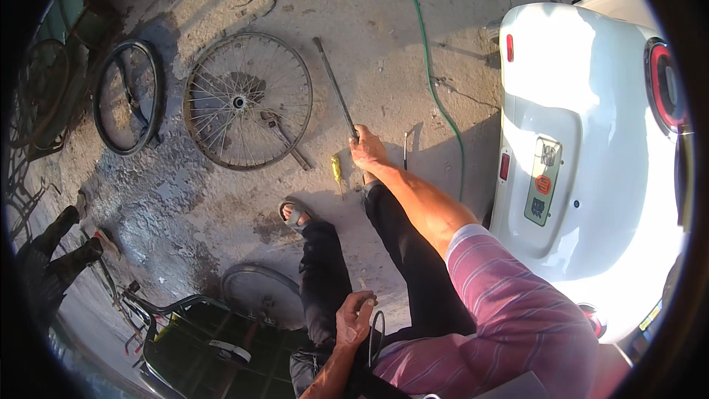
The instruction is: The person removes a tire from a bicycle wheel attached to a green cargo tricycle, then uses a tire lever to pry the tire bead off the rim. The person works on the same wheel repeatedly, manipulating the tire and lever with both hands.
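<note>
My right hand (367, 149) reaches out over the ground and is closed round one end of a long dark pry bar (334, 84). The bar's flattened far end points away from me, just right of a spoked wheel rim (241, 102) lying flat without a tyre. Close to my lap, my left hand (356, 319) is loosely closed, with nothing visible in it. A screwdriver with a yellow handle (337, 168) lies left of my right hand, and a thin metal rod (405, 151) lies to its right. A metal tool (299, 157) lies partly under the rim; its kind is unclear.
A black tyre (157, 96) with an inner tube (133, 100) lies far left. A green hose (430, 81) runs beside a white car (546, 111) on the right. A cart (199, 347) with a wheel (260, 287) stands near left; another person's legs (63, 251) are at the left edge.
</note>
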A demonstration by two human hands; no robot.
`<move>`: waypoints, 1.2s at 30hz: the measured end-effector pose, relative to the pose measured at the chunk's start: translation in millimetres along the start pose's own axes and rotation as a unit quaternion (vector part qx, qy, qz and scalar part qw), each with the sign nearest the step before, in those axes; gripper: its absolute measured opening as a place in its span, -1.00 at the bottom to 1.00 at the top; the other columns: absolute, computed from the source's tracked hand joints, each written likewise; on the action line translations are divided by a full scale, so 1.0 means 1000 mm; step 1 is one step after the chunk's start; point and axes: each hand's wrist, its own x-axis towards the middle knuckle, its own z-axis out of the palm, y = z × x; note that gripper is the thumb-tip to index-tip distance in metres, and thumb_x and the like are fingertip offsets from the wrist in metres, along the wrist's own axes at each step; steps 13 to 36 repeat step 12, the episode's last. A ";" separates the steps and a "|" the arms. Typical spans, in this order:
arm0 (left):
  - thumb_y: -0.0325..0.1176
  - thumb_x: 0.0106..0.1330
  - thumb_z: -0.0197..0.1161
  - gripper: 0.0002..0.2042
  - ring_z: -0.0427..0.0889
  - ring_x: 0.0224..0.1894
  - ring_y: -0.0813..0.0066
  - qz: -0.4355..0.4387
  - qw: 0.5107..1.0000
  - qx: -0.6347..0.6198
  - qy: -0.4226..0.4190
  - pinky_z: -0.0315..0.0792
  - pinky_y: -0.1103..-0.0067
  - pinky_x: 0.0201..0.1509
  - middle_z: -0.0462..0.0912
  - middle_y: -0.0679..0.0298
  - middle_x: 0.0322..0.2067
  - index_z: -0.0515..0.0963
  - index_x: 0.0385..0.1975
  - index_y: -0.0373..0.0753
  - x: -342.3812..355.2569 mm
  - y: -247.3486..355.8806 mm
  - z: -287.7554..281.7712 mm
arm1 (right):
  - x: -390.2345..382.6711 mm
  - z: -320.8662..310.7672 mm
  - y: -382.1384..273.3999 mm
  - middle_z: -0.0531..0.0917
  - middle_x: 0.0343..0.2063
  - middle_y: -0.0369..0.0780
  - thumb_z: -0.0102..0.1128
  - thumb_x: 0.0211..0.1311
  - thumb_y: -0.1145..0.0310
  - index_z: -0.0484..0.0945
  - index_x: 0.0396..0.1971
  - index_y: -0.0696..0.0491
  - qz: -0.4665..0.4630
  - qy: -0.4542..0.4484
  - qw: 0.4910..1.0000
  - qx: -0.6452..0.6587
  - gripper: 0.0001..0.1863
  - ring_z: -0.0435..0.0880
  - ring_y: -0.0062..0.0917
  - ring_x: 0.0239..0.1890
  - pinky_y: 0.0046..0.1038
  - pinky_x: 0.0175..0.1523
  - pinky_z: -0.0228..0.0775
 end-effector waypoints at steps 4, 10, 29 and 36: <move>-0.43 0.53 0.31 -0.78 0.85 -0.07 0.37 -0.033 0.997 0.066 -0.024 0.67 0.47 0.04 0.84 0.12 -0.13 0.68 0.06 -0.36 0.028 -0.006 0.002 | 0.057 0.030 0.063 0.81 -0.03 0.06 0.20 0.55 0.11 0.46 0.43 0.00 0.032 -0.008 0.999 -0.011 -0.44 0.79 0.08 0.04 -0.01 0.11 0.65; -0.43 0.50 0.34 -0.77 0.85 -0.02 0.10 -0.089 0.990 0.072 -0.079 0.67 0.35 0.11 0.83 0.02 -0.08 0.67 0.09 -0.26 0.057 -0.025 -0.004 | 0.106 0.055 0.256 0.81 -0.14 0.10 0.38 0.40 0.14 0.64 0.08 0.21 0.110 0.195 0.974 0.029 -0.53 0.82 -0.03 0.03 -0.08 0.15 0.64; -0.41 0.53 0.32 -0.78 0.85 0.01 0.06 -0.115 0.983 0.125 -0.077 0.67 0.36 0.13 0.83 0.01 -0.04 0.68 0.10 -0.23 0.064 -0.016 -0.006 | 0.087 0.066 0.240 0.83 -0.16 0.06 0.34 0.42 0.11 0.58 0.14 0.26 0.200 0.099 0.973 0.050 -0.47 0.84 -0.13 -0.01 -0.06 0.14 0.65; -0.41 0.53 0.32 -0.78 0.85 0.01 0.06 -0.115 0.983 0.125 -0.077 0.67 0.36 0.13 0.83 0.01 -0.04 0.68 0.10 -0.23 0.064 -0.016 -0.006 | 0.087 0.066 0.240 0.83 -0.16 0.06 0.34 0.42 0.11 0.58 0.14 0.26 0.200 0.099 0.973 0.050 -0.47 0.84 -0.13 -0.01 -0.06 0.14 0.65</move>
